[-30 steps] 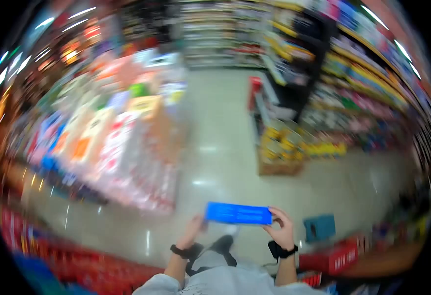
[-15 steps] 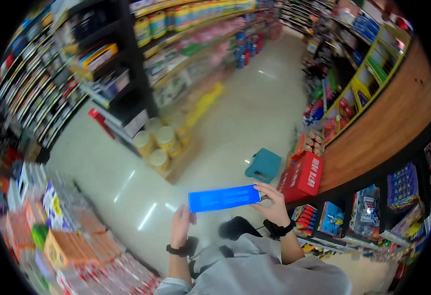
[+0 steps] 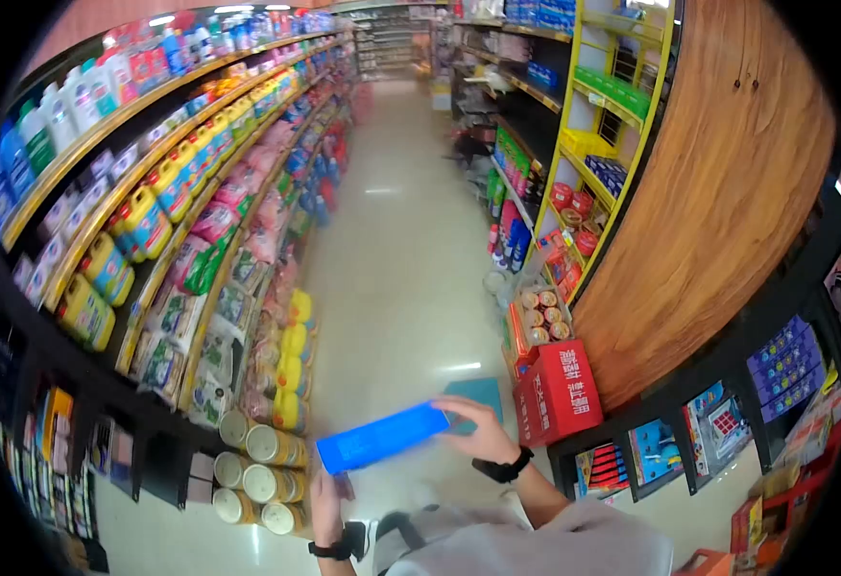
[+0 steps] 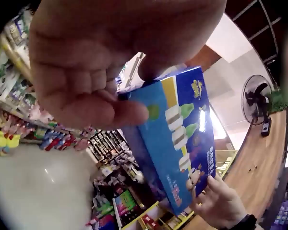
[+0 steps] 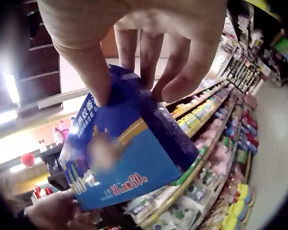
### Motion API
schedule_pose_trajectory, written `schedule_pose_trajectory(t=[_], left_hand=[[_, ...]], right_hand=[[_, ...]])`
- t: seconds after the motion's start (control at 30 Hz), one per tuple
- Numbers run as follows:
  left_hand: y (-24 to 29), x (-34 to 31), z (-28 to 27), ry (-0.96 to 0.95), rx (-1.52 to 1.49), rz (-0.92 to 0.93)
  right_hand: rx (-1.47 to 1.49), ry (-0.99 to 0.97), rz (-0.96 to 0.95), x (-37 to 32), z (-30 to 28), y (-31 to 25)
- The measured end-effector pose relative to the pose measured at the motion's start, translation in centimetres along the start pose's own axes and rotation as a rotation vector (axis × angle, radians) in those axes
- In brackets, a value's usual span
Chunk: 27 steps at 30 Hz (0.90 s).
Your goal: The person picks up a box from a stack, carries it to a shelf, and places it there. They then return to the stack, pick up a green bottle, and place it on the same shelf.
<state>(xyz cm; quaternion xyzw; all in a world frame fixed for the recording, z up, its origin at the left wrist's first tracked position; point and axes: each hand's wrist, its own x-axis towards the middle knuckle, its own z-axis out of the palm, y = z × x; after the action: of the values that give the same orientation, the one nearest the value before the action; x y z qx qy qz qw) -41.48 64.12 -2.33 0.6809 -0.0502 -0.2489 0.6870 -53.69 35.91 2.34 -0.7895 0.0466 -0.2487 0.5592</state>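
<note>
A long flat blue box is held between both hands in front of the person, tilted with its right end higher. The left hand grips its lower left end; in the left wrist view the thumb presses on the box, which is printed with white bottle shapes. The right hand holds the upper right end; in the right wrist view its fingers pinch the box from above. Both wrists wear black bands.
The person stands in a shop aisle with a pale tiled floor. Shelves of bottles and packets line the left, with cans low down. A red carton, a teal stool and toy shelves stand at the right.
The head view has swung round from a side display to look straight down the aisle. The blue box stays in both hands and has tilted, its left end dropping lower.
</note>
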Motion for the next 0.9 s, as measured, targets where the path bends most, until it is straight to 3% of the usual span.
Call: schedule_pose_trajectory(t=[0.17,0.33,0.57,0.6,0.73,0.83,0.9], left_hand=[[4.3,10.3,2.9,-0.061,-0.021,0.022],[5.3,22.0,4.0,-0.211,0.006,-0.035],[8.3,43.8,7.3,-0.460,0.070,0.030],[9.4,46.5,8.3,-0.501,0.097,0.067],[14.5,55.4,11.8,-0.551,0.068,0.103],[17.6,60.8,13.4,-0.563,0.102,0.105],[19.0,65.0,15.1,-0.561,0.064,0.120]], right_hand=[[-0.063,0.069,0.024,9.0,-1.8,2.7],[-0.173,0.152,0.044,16.4,-3.1,7.8],[-0.049,0.293,0.389,30.9,-4.9,15.5],[0.026,0.309,0.322,34.0,-5.5,14.5],[-0.243,0.306,0.144,44.0,-8.5,16.2],[-0.264,0.340,0.121,49.2,-9.8,17.7],[-0.284,0.366,0.212,51.9,-10.6,18.8]])
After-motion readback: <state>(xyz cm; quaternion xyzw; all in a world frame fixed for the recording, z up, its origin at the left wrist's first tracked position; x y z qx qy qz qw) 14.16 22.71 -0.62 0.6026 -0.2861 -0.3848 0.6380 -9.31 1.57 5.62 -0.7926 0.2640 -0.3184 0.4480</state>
